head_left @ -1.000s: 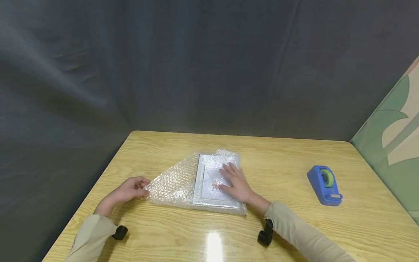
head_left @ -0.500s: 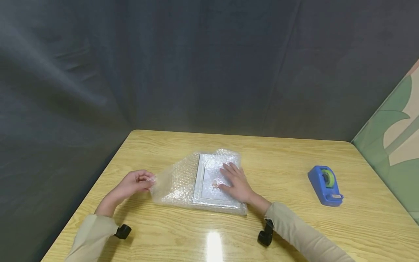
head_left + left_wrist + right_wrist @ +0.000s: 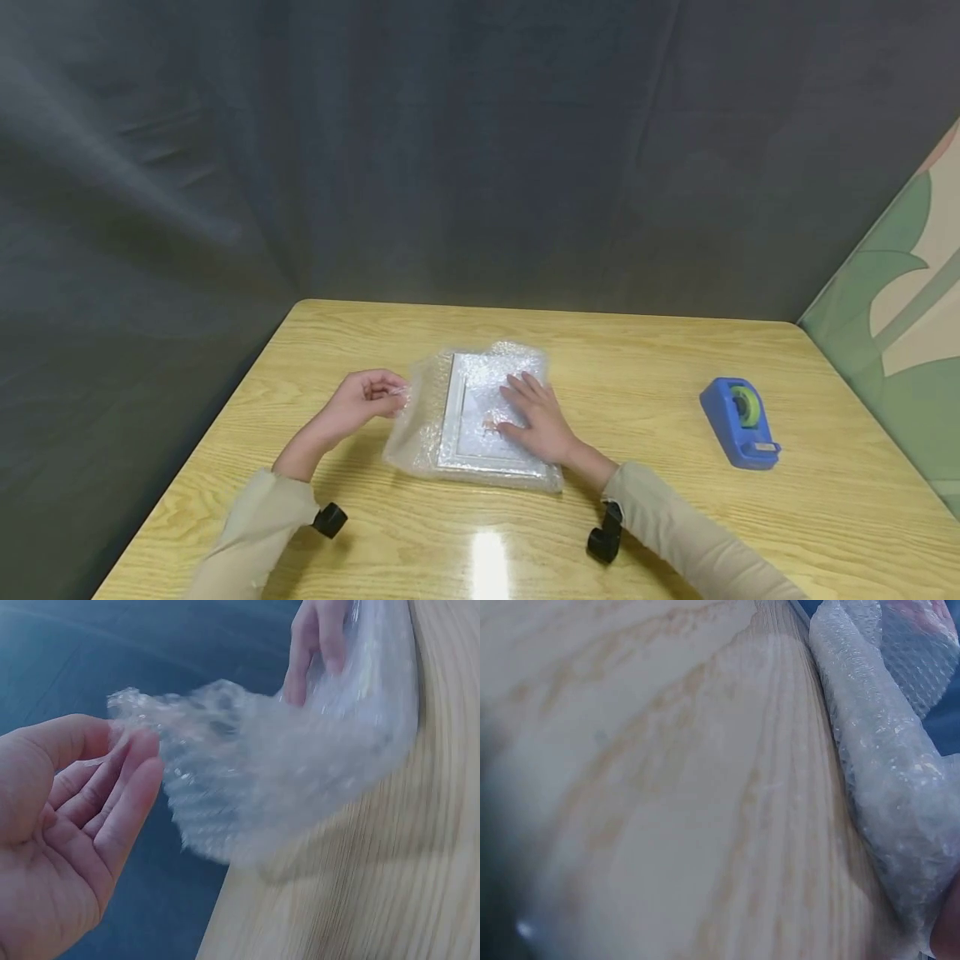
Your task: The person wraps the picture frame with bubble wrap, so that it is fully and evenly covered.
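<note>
A light rectangular frame (image 3: 480, 446) lies on the table under bubble wrap (image 3: 422, 433), seen in the head view. At its left, the left hand (image 3: 356, 408) pinches the free end of the wrap between thumb and fingers, holding it raised. In the left wrist view, the left hand (image 3: 75, 810) grips a corner of the bubble wrap (image 3: 262, 765), which hangs out toward the frame. Spread fingers of the right hand (image 3: 542, 421) rest flat on the wrapped frame's right part. The right wrist view catches the wrap's (image 3: 889, 750) puffy edge along the table.
A blue tape dispenser (image 3: 738, 425) with a green roll stands on the right of the wooden table (image 3: 637, 358). Dark cloth (image 3: 480, 158) hangs behind and to the left, and a patterned panel (image 3: 911, 333) is at the right.
The left hand has moved right and slightly away from the table's front, carrying the wrap's end toward the frame, so the wrap folds up. The right hand stays on the frame.
</note>
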Demonstrator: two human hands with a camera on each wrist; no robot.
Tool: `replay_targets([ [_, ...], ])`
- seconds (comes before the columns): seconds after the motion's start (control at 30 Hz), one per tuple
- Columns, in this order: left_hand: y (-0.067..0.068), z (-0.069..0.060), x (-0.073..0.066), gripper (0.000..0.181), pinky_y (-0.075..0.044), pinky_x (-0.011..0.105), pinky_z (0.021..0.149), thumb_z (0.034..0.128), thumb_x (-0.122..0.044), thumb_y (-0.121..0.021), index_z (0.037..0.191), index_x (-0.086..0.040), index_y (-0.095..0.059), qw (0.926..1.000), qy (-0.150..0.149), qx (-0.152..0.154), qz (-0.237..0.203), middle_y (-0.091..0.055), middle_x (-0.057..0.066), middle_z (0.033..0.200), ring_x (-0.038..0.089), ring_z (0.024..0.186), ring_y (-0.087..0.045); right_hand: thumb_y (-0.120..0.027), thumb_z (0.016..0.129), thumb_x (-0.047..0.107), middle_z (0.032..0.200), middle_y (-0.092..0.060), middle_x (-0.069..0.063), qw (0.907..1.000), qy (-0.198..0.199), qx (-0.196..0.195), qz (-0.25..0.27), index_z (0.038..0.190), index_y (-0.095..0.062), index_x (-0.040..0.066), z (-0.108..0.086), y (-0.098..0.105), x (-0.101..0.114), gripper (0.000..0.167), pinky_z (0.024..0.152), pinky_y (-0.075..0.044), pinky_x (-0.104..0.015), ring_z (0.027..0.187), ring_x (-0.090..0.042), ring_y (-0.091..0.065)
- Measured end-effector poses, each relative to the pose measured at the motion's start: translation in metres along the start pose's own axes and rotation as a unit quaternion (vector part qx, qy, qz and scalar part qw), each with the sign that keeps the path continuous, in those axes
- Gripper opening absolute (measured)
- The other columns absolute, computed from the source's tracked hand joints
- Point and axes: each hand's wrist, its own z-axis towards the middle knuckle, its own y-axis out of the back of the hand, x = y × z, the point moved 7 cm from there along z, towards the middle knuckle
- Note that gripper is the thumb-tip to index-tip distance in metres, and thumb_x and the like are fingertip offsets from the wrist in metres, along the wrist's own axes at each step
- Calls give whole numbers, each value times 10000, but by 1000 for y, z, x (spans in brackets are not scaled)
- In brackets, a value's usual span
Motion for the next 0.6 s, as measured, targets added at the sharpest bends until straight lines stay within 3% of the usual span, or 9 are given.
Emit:
replay_targets([
  [0.23,-38,26,-3,262,-512,222,730,842,-46,-613,1055,102,-586,9992,-297,-38,276,-639,159,938,79,782,-583,-616,816,314,1414,-343,-179,10000,-45,10,-3,1305,-465,12,-1,0,-2,594,1030,-101,-644,1334,-381,-192],
  [0.43,-75,42,0,223,-509,224,713,847,-65,-606,1024,71,-613,9959,-488,322,696,-637,150,920,117,785,-572,-599,824,324,1411,-348,-179,10000,-16,-43,-22,1301,-471,15,-1,-1,-3,582,1018,-114,-658,1332,-384,-197],
  [0.6,-97,49,5,216,-505,223,742,829,-57,-620,1011,60,-622,9920,-660,511,944,-643,135,909,145,812,-585,-590,829,323,1410,-354,-175,10000,4,-81,0,1297,-476,15,0,-1,-2,572,1013,-118,-664,1333,-375,-201],
])
